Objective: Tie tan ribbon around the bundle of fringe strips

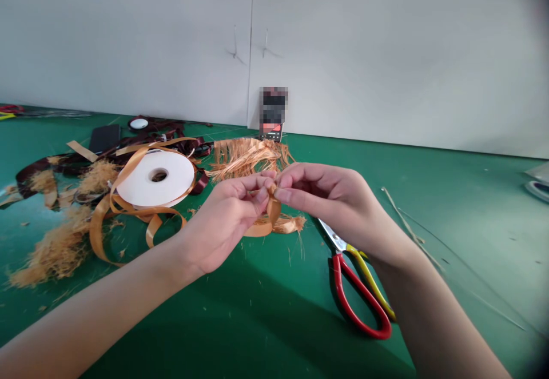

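Green work surface (pixel 450 224) against white wall. Left of hands: white ribbon spool (pixel 155 178), loose gold satin ribbon (pixel 100 236) looped around it, tufts of frayed fibre (pixel 54 256), dark maroon ribbon (pixel 38 170). Frayed gold fibre bunch (pixel 251 159) directly behind hands. Red-and-yellow scissors (pixel 359 290) lying just below right hand (pixel 328 202). Small gold ribbon piece (pixel 273 210) held up between hands, twisted, lower end frayed. Left hand (pixel 225 222) and right hand both pinching it, fingers closed on ribbon, fingertips nearly touching.
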